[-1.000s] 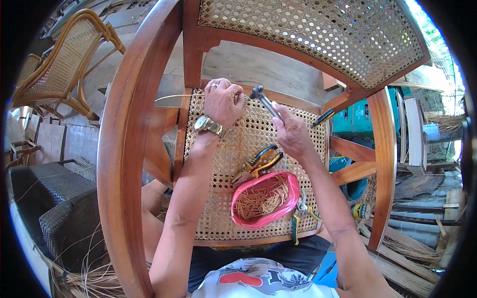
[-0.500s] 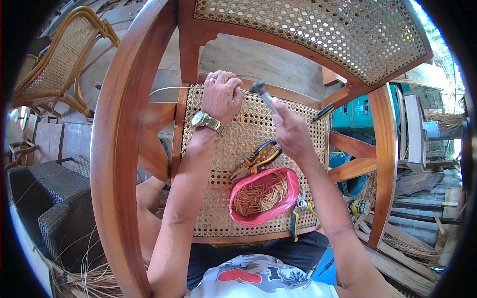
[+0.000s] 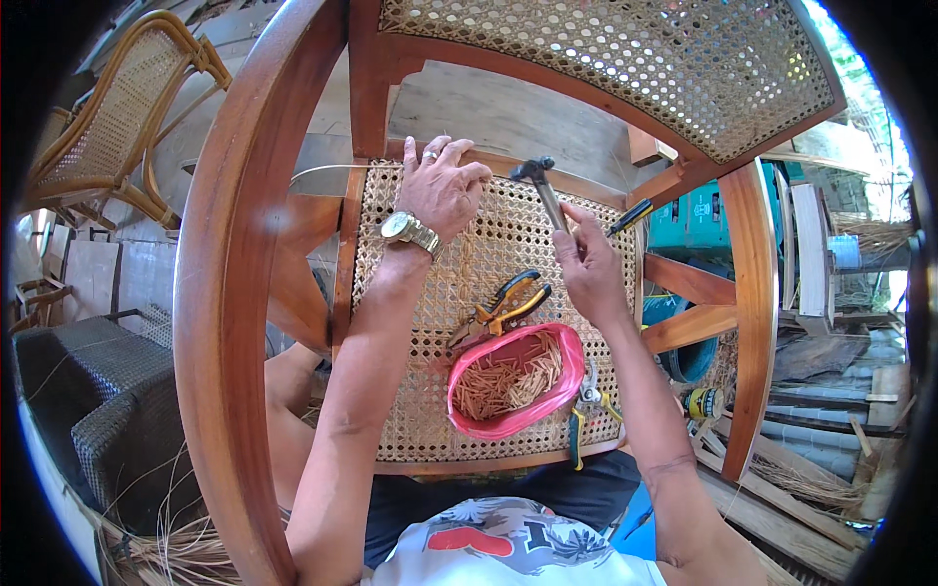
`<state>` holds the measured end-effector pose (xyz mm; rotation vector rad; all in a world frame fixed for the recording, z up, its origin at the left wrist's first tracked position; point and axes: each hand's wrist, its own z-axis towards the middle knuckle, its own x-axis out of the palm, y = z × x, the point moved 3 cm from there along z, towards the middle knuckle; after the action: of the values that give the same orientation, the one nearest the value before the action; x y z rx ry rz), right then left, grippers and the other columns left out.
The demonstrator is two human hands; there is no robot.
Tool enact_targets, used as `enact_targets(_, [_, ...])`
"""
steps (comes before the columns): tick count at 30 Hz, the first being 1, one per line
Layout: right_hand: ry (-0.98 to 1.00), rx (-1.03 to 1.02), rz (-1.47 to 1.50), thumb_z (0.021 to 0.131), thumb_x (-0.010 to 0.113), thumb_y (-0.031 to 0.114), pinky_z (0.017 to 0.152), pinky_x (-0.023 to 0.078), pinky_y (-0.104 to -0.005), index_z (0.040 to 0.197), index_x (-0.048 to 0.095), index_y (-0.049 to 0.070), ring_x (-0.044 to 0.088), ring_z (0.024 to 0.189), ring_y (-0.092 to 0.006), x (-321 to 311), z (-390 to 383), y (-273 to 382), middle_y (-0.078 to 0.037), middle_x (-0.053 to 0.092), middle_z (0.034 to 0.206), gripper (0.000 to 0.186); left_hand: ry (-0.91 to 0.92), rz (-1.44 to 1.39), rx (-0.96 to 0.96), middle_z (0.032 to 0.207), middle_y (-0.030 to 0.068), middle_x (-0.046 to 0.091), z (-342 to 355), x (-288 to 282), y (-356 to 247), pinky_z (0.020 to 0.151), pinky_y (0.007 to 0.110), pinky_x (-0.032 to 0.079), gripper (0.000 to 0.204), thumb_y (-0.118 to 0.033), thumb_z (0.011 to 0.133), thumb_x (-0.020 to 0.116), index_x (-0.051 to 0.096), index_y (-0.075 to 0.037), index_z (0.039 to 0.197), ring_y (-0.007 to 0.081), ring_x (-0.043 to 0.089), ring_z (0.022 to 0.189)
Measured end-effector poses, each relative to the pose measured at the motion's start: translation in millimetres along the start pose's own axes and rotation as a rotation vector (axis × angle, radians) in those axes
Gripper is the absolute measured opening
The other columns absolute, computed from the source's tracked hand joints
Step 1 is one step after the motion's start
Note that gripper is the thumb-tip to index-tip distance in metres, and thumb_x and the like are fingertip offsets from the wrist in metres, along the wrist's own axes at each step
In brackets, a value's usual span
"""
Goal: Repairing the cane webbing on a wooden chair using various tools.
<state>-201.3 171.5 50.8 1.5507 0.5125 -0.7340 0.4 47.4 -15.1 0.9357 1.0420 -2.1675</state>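
Observation:
My left hand (image 3: 440, 190), wearing a watch and ring, rests on the back left edge of the cane seat (image 3: 401, 439), fingers bent and apart, by a thin pale strand (image 3: 322, 168) running off leftward. My right hand (image 3: 590, 269) grips a hammer (image 3: 547, 195), its head just right of my left fingers. Yellow-black pliers (image 3: 503, 311) lie mid-seat behind a pink container (image 3: 469, 418) of small wooden pegs (image 3: 498, 386). Green-yellow snips (image 3: 586, 415) are beside it, partly hidden by my forearm. A black-yellow handled tool (image 3: 630, 217) lies at the seat's back right.
The wooden frame (image 3: 225, 342) surrounds my arms, with a cane backrest (image 3: 606, 59) above. A rattan chair (image 3: 127, 117) and dark woven furniture (image 3: 98, 410) stand left. A green crate (image 3: 699, 220), blue bucket (image 3: 694, 361), yellow can (image 3: 701, 402) and stacked boards (image 3: 811, 254) are right.
My left fingers have spread and lifted slightly toward the back edge. The hammer and right hand have shifted a little rightward, and the hammer head has turned. The view has shifted slightly.

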Motion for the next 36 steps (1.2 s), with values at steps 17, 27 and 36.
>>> enact_targets(17, [-0.103, -0.308, -0.068, 0.101, 0.057, 0.007, 0.084, 0.056, -0.0399, 0.136, 0.060, 0.009, 0.073, 0.095, -0.0315, 28.5, 20.4, 3.3, -0.020, 0.072, 0.107, 0.035, -0.085, -0.034, -0.063, 0.129, 0.0001, 0.065, 0.9, 3.6, 8.2, 0.121, 0.061, 0.025, 0.020, -0.014, 0.091, 0.062, 0.075, -0.020, 0.104, 0.0243, 0.052, 0.134])
enact_targets(27, [0.086, 0.149, -0.064, 0.101, 0.061, 0.015, 0.059, 0.047, -0.0327, 0.130, 0.061, 0.008, 0.057, 0.063, -0.0118, -16.8, -33.5, -56.1, -0.004, 0.060, 0.074, 0.031, 0.148, 0.005, 0.003, 0.146, 0.0007, 0.058, -0.9, 1.1, 2.8, 0.122, 0.067, 0.018, 0.025, -0.026, 0.096, 0.061, 0.076, -0.035, 0.113, 0.0277, 0.045, 0.143])
enact_targets(36, [-0.144, -0.100, -0.218, 0.097, 0.064, 0.008, 0.074, 0.055, -0.0360, 0.128, 0.064, 0.002, 0.070, 0.079, -0.0269, -66.4, -122.7, -14.3, -0.014, 0.072, 0.091, 0.032, 0.136, 0.117, 0.034, 0.159, 0.0096, 0.043, -5.5, 17.6, 7.5, 0.123, 0.066, 0.016, 0.042, -0.047, 0.094, 0.060, 0.069, -0.026, 0.130, 0.0369, 0.032, 0.150])
